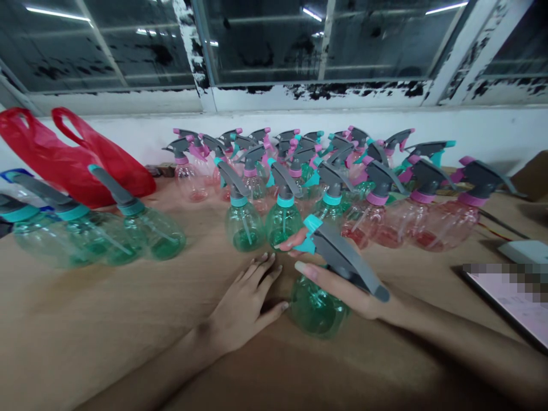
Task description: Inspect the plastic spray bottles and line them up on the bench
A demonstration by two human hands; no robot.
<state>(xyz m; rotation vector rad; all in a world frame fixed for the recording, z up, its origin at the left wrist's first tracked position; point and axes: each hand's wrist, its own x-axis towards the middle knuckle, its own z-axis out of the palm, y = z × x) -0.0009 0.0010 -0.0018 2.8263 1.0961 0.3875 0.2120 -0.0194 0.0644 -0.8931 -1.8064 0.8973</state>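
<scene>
My right hand (334, 279) grips a green plastic spray bottle (317, 308) around its grey and teal trigger head, with the bottle's body resting near the table. My left hand (242, 302) lies flat on the wooden table (85, 297), fingers spread, holding nothing and just left of that bottle. Directly ahead stand several green spray bottles (244, 225) with grey triggers. Pink spray bottles (449, 225) with pink collars crowd the right and back. More green bottles (154, 234) lie on their sides at the left.
A red plastic bag (72, 160) lies at the back left against a white wall (471, 131). A tablet (509, 302) and a white box (524, 251) sit at the right, with a thin cable (500, 217) nearby. Paint-stained windows (265, 40) rise behind.
</scene>
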